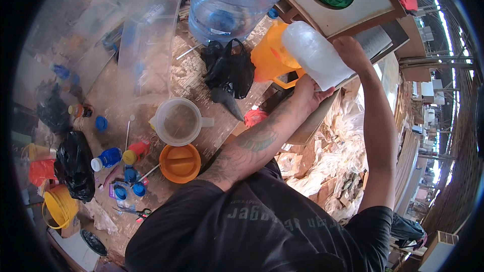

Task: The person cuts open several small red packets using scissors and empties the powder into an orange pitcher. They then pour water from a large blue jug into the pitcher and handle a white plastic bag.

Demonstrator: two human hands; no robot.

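Observation:
A whitish translucent plastic bag, looking full and rounded, stretches between my two hands. My right hand is closed on its right-hand edge. Its lower edge is held by my left hand, whose fingers are partly hidden by the bag. The bag's far end overlaps the upper part of an orange plastic pitcher. That pitcher's handle lies just beyond my left hand. Beside the pitcher is a black plastic bag. The bag's contents cannot be told.
A large blue water bottle stands behind. Leftward on the wooden tabletop are a translucent measuring jug, an orange round container, small bottles, blue caps and scissors. A white panel with a round hole is at upper right; crumpled plastic lies below.

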